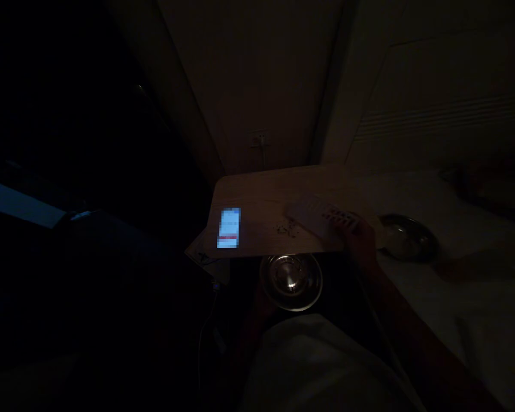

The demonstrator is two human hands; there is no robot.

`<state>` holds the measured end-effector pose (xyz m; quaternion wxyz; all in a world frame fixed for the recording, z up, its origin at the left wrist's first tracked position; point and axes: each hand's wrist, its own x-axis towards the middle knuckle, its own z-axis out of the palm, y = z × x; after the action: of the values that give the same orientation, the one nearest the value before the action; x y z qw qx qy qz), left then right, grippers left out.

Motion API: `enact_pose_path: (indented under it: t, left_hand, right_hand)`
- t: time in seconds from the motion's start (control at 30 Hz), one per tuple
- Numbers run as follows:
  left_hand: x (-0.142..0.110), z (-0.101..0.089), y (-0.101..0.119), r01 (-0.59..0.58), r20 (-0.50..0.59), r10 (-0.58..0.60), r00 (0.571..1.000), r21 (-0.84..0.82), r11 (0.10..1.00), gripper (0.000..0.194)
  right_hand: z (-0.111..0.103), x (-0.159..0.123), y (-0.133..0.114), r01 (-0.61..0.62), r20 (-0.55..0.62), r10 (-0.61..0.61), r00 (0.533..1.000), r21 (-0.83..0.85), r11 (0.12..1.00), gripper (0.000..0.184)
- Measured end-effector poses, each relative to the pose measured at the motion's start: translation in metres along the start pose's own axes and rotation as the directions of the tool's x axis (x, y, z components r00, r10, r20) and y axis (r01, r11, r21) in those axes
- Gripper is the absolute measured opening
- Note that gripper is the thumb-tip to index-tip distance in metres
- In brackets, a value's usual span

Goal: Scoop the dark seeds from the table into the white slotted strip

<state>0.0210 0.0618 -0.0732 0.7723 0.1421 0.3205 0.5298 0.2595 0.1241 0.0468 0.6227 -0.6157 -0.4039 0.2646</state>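
Observation:
The scene is very dark. My left hand (pixel 265 303) grips a shiny round metal bowl (pixel 290 280) by its lower left side, just below the front edge of a small wooden table (pixel 257 194); most of its fingers are hidden. Over the tabletop, my right hand (pixel 360 240) is closed on a flat, pale card or packet (pixel 320 214) with reddish marks, slightly blurred. Small dark crumbs (pixel 287 229) lie on the wood to the left of the card, above the bowl in the view. Inside the bowl, reflections and a few dark specks show.
A lit phone (pixel 229 228) with a blurred screen lies on the table's left part. To the right, another metal dish (pixel 407 237) rests on a pale surface. A wall socket (pixel 260 138) with a plugged cord sits behind the table. A thin cable (pixel 201 337) hangs at the left.

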Motion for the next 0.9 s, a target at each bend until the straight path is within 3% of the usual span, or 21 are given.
enact_pose_path:
  t: [0.13, 0.3, 0.4, 0.5, 0.63, 0.9]
  left_hand:
    - [-0.001, -0.004, 0.0, -0.105, -0.065, 0.106, 0.992, 0.031, 0.994, 0.039]
    - [-0.007, -0.001, 0.003, -0.032, -0.109, 0.035, 0.993, 0.028, 0.999, 0.027]
    - [-0.009, 0.0, 0.004, -0.073, -0.128, 0.088, 0.988, 0.118, 0.99, 0.03]
    - [-0.009, -0.001, 0.002, -0.024, -0.127, 0.04, 0.991, 0.13, 0.991, 0.03]
    - [-0.006, -0.001, 0.0, -0.095, -0.096, 0.108, 0.99, 0.133, 0.987, 0.038]
    - [0.0, -0.008, -0.005, -0.016, -0.071, 0.019, 0.997, 0.034, 0.999, 0.037]
  right_hand:
    - [0.002, -0.024, -0.005, -0.112, 0.126, 0.106, 0.986, 0.038, 0.993, 0.031]
    - [0.002, -0.036, 0.0, -0.124, 0.211, 0.126, 0.969, -0.021, 0.992, 0.03]
    - [-0.002, -0.035, 0.007, -0.093, 0.192, 0.105, 0.976, -0.071, 0.993, 0.03]
    - [-0.006, -0.031, 0.013, -0.108, 0.149, 0.12, 0.982, -0.088, 0.99, 0.03]
    - [-0.012, -0.026, 0.013, -0.154, 0.109, 0.162, 0.981, -0.079, 0.985, 0.034]
    - [-0.016, -0.014, 0.007, -0.13, 0.021, 0.134, 0.991, -0.12, 0.984, 0.037]
